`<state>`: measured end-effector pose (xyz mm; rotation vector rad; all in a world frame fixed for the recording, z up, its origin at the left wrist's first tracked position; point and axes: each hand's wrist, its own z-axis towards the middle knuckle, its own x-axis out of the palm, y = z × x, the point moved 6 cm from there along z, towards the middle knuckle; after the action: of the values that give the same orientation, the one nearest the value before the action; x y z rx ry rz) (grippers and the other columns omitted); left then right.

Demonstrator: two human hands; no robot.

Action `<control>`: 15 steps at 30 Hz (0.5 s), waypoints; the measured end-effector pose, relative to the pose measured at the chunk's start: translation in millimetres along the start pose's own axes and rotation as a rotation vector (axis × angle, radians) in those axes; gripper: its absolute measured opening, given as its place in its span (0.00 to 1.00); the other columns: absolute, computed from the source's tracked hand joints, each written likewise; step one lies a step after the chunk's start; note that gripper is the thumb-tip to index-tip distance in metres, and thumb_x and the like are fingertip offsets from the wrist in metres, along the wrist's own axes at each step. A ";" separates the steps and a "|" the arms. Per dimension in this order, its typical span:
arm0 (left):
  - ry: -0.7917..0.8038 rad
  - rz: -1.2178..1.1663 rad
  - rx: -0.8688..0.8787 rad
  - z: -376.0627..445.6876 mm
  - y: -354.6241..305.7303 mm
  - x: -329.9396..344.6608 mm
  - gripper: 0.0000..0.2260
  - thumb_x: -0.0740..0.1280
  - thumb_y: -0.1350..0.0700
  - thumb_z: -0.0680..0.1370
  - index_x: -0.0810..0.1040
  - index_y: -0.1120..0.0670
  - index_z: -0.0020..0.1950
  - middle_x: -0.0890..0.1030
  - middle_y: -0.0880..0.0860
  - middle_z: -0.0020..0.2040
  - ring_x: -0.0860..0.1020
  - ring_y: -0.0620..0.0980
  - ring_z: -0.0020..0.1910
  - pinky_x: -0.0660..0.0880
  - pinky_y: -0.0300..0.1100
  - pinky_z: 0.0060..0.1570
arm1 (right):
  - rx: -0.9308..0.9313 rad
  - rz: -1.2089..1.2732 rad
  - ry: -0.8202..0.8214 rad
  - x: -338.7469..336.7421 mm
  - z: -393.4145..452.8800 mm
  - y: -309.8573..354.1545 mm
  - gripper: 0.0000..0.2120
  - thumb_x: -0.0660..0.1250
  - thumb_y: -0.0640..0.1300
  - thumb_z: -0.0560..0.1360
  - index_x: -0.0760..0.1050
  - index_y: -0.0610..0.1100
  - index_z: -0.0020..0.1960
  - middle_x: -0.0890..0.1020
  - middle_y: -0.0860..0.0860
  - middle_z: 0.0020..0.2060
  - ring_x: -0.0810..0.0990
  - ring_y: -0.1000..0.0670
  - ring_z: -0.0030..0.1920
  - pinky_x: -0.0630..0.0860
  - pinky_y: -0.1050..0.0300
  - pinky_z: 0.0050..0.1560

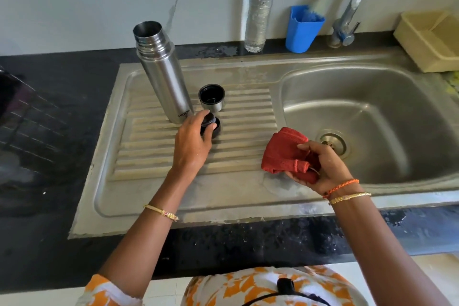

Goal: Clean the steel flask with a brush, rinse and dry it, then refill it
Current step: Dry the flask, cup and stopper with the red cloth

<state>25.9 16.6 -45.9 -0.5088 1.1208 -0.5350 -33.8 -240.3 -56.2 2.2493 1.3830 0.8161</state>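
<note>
A black stone counter (62,131) carries a steel sink unit, whose ribbed drainboard (193,146) is the reference. On the drainboard's far left stands the uncapped steel flask (162,74), upright. Just right of it sits the steel cup lid (211,98), mouth up. On the counter behind the drainboard stand a clear water bottle (258,11) and a blue holder (303,30); a cream tray (429,40) lies far right.
</note>
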 end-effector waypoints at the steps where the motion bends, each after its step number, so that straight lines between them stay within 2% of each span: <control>1: 0.001 -0.070 -0.041 1.3 -1.6 -0.2 0.15 0.69 0.57 0.78 0.76 0.57 0.63 0.82 0.53 0.54 0.79 0.52 0.53 0.75 0.43 0.53 | -0.001 0.006 -0.006 -2.0 0.0 2.1 0.01 0.62 0.38 0.75 0.70 0.41 0.45 0.76 0.44 0.39 0.78 0.45 0.35 0.80 0.53 0.30; 4: 0.015 -0.451 -0.294 3.8 -9.8 1.6 0.14 0.70 0.56 0.77 0.74 0.50 0.62 0.79 0.46 0.55 0.79 0.49 0.56 0.77 0.45 0.55 | -0.014 0.008 -0.026 -10.0 1.1 13.2 0.01 0.64 0.38 0.74 0.71 0.41 0.46 0.77 0.44 0.39 0.78 0.45 0.35 0.80 0.52 0.31; 6: 0.103 -0.835 -0.510 2.7 -26.0 14.3 0.11 0.68 0.58 0.79 0.75 0.49 0.60 0.80 0.51 0.59 0.80 0.53 0.57 0.79 0.47 0.53 | -0.038 0.009 -0.023 -16.9 1.2 24.4 0.02 0.65 0.37 0.74 0.73 0.41 0.46 0.78 0.44 0.38 0.79 0.46 0.34 0.80 0.53 0.30; 8: 0.212 -1.135 -0.634 -1.2 -50.5 28.8 0.08 0.65 0.60 0.79 0.76 0.52 0.58 0.82 0.53 0.57 0.82 0.53 0.55 0.79 0.48 0.53 | -0.124 0.022 -0.021 -25.2 0.8 40.0 0.05 0.68 0.34 0.72 0.76 0.41 0.46 0.80 0.42 0.39 0.80 0.45 0.35 0.81 0.53 0.30; 11: 0.291 -1.319 -0.686 -6.0 -88.6 54.5 0.06 0.63 0.59 0.80 0.78 0.54 0.54 0.85 0.52 0.49 0.84 0.50 0.49 0.79 0.46 0.54 | -0.457 -0.065 -0.070 -46.0 -3.5 79.7 0.12 0.70 0.31 0.69 0.78 0.40 0.51 0.82 0.44 0.42 0.82 0.49 0.39 0.82 0.54 0.37; 13: 0.322 -1.331 -0.697 -8.4 -111.7 73.4 0.05 0.64 0.57 0.79 0.78 0.53 0.53 0.85 0.52 0.48 0.83 0.49 0.48 0.79 0.44 0.52 | -0.788 -0.277 -0.116 -53.9 -14.5 112.1 0.15 0.71 0.31 0.70 0.78 0.39 0.56 0.82 0.51 0.42 0.81 0.57 0.41 0.79 0.60 0.47; 15: 0.353 -1.326 -0.704 -11.3 -137.6 95.5 0.07 0.66 0.55 0.76 0.78 0.52 0.53 0.85 0.51 0.47 0.83 0.50 0.47 0.80 0.42 0.49 | -1.082 -0.537 -0.144 -58.8 -29.3 137.9 0.16 0.70 0.35 0.70 0.78 0.42 0.58 0.82 0.54 0.46 0.81 0.58 0.47 0.77 0.58 0.54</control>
<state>27.9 -150.5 -30.1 -1.8732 1.1809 -1.4108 20.0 -353.9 30.5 1.0295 1.0038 0.8723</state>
